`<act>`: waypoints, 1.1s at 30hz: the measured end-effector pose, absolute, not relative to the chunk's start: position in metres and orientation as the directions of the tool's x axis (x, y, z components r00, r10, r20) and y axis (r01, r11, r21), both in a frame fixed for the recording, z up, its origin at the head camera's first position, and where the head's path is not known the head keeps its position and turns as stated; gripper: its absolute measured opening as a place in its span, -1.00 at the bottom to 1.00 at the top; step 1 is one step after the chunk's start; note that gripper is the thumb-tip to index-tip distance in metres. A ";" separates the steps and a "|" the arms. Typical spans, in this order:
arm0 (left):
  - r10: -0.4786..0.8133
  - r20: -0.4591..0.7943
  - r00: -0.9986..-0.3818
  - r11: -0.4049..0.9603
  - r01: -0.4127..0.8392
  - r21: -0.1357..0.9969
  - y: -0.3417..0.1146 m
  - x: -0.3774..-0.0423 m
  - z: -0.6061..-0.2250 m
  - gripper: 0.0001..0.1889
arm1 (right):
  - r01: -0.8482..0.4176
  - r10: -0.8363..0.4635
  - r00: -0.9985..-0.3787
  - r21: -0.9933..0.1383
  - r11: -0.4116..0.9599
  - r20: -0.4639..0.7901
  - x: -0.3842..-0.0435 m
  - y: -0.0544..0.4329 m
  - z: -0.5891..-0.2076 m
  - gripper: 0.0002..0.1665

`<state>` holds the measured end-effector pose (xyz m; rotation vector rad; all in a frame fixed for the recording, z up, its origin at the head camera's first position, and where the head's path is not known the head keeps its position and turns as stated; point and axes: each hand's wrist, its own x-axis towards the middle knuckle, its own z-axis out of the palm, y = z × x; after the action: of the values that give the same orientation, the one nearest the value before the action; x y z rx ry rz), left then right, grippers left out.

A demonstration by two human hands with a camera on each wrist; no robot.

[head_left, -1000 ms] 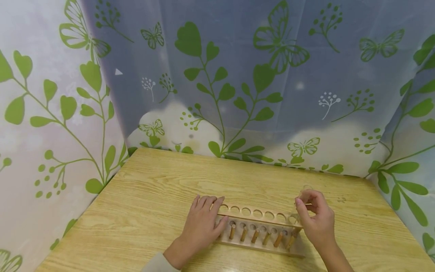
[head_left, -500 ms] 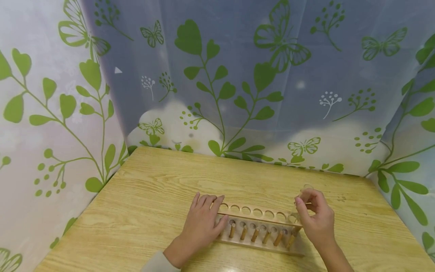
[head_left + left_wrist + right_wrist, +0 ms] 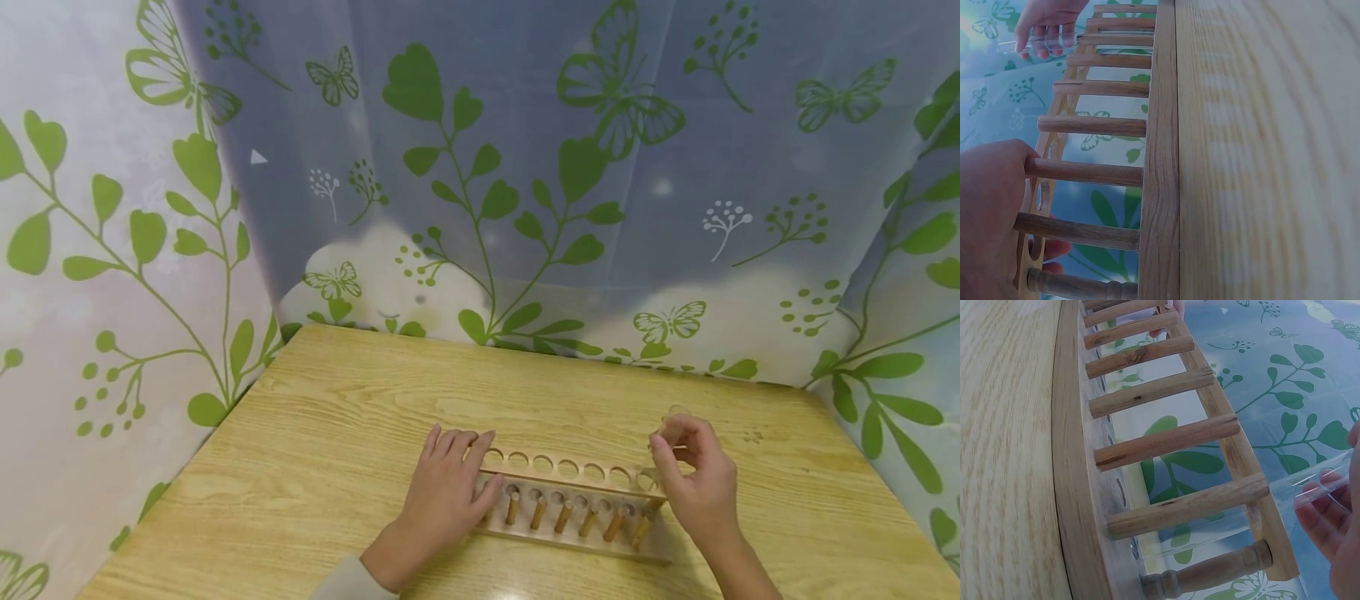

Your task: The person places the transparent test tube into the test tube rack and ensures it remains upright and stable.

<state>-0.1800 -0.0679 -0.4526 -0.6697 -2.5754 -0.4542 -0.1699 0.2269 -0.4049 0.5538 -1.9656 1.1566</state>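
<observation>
A wooden test tube rack stands on the table, with a row of round holes along its top rail and upright pegs below. At the rack's left end my left hand grips the top rail, thumb on the near side and fingers over the far side. My right hand pinches the upper part of a clear test tube at the right end. The tube's lower part passes through the rightmost hole and shows between the rails in the right wrist view. Other holes hold no tubes.
The wood-grain table extends around the rack. Cloth with green leaves and butterflies hangs behind it and at both sides. Small flower-like marks show on the table to the right of my right hand.
</observation>
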 end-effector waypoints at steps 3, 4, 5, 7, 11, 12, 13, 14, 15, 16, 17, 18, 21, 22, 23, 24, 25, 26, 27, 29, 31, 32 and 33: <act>0.379 0.488 -0.786 0.828 0.524 0.201 -0.068 -0.180 -0.453 -0.47 | -0.664 0.023 -0.627 -0.549 0.508 0.779 -0.177 0.235 -0.417 -0.72; 0.379 0.488 -0.786 0.827 0.524 0.201 -0.068 -0.180 -0.453 -0.47 | -0.654 0.027 -0.637 -0.557 0.512 0.771 -0.179 0.237 -0.420 -0.72; 0.379 0.489 -0.786 0.827 0.525 0.202 -0.068 -0.180 -0.452 -0.47 | -0.652 0.030 -0.640 -0.563 0.508 0.768 -0.180 0.238 -0.420 -0.72; 0.378 0.491 -0.785 0.826 0.526 0.204 -0.068 -0.180 -0.452 -0.47 | -0.652 0.020 -0.638 -0.554 0.517 0.770 -0.180 0.239 -0.421 -0.71; 0.380 0.496 -0.781 0.827 0.527 0.197 -0.068 -0.181 -0.453 -0.48 | -0.649 -0.001 -0.651 -0.556 0.520 0.759 -0.181 0.240 -0.421 -0.68; 0.381 0.496 -0.780 0.827 0.528 0.195 -0.068 -0.181 -0.453 -0.47 | -0.648 -0.007 -0.654 -0.556 0.521 0.756 -0.181 0.240 -0.421 -0.67; 0.382 0.497 -0.779 0.827 0.528 0.192 -0.068 -0.181 -0.453 -0.47 | -0.652 -0.012 -0.653 -0.554 0.517 0.757 -0.181 0.240 -0.421 -0.63; 0.382 0.495 -0.780 0.829 0.526 0.189 -0.068 -0.181 -0.454 -0.47 | -0.658 -0.018 -0.652 -0.554 0.511 0.758 -0.181 0.240 -0.421 -0.60; 0.383 0.493 -0.781 0.830 0.526 0.189 -0.068 -0.181 -0.454 -0.47 | -0.663 -0.023 -0.650 -0.551 0.507 0.760 -0.181 0.240 -0.421 -0.56; 0.384 0.491 -0.782 0.830 0.525 0.187 -0.068 -0.181 -0.454 -0.47 | -0.667 -0.026 -0.646 -0.548 0.505 0.763 -0.180 0.240 -0.421 -0.50; 0.385 0.488 -0.784 0.831 0.525 0.187 -0.068 -0.181 -0.455 -0.47 | -0.671 -0.027 -0.641 -0.544 0.504 0.767 -0.180 0.240 -0.421 -0.44; 0.386 0.484 -0.785 0.831 0.524 0.187 -0.068 -0.181 -0.455 -0.47 | -0.677 -0.026 -0.633 -0.537 0.503 0.773 -0.180 0.240 -0.421 -0.38; 0.385 0.471 -0.794 0.833 0.518 0.194 -0.068 -0.180 -0.454 -0.48 | -0.667 -0.013 -0.639 -0.546 0.507 0.769 -0.181 0.239 -0.421 -0.25; 0.383 0.468 -0.796 0.833 0.517 0.197 -0.068 -0.180 -0.453 -0.48 | -0.658 -0.007 -0.645 -0.551 0.513 0.764 -0.181 0.238 -0.421 -0.23; 0.382 0.463 -0.800 0.834 0.514 0.201 -0.068 -0.180 -0.453 -0.48 | -0.651 -0.004 -0.648 -0.551 0.522 0.761 -0.182 0.237 -0.421 -0.23; 0.381 0.458 -0.803 0.834 0.512 0.204 -0.068 -0.180 -0.452 -0.47 | -0.640 0.001 -0.657 -0.558 0.529 0.754 -0.183 0.237 -0.422 -0.23; 0.380 0.453 -0.806 0.835 0.510 0.207 -0.068 -0.179 -0.451 -0.47 | -0.626 0.006 -0.667 -0.565 0.538 0.745 -0.183 0.236 -0.422 -0.22; 0.380 0.445 -0.811 0.835 0.508 0.213 -0.068 -0.179 -0.450 -0.47 | -0.611 0.007 -0.678 -0.569 0.551 0.735 -0.184 0.236 -0.422 -0.22; 0.380 0.437 -0.815 0.835 0.506 0.218 -0.068 -0.179 -0.449 -0.47 | -0.602 0.006 -0.684 -0.569 0.560 0.729 -0.184 0.236 -0.422 -0.22; 0.383 0.415 -0.825 0.834 0.502 0.229 -0.067 -0.179 -0.448 -0.46 | -0.585 0.012 -0.697 -0.578 0.569 0.717 -0.183 0.237 -0.422 -0.20; 0.383 0.394 -0.835 0.833 0.497 0.243 -0.068 -0.178 -0.446 -0.45 | -0.579 0.015 -0.706 -0.589 0.563 0.708 -0.182 0.239 -0.422 -0.19; 0.383 0.386 -0.839 0.834 0.494 0.245 -0.068 -0.179 -0.445 -0.45 | -0.588 0.008 -0.704 -0.590 0.554 0.710 -0.182 0.240 -0.422 -0.18; 0.383 0.380 -0.842 0.835 0.491 0.247 -0.069 -0.179 -0.445 -0.45 | -0.599 0.003 -0.701 -0.591 0.541 0.713 -0.182 0.241 -0.422 -0.18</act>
<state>-0.1788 -0.0686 -0.4447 -0.6615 -2.6997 -0.4855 -0.1815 0.2408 -0.4219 0.4787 -2.1059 1.1509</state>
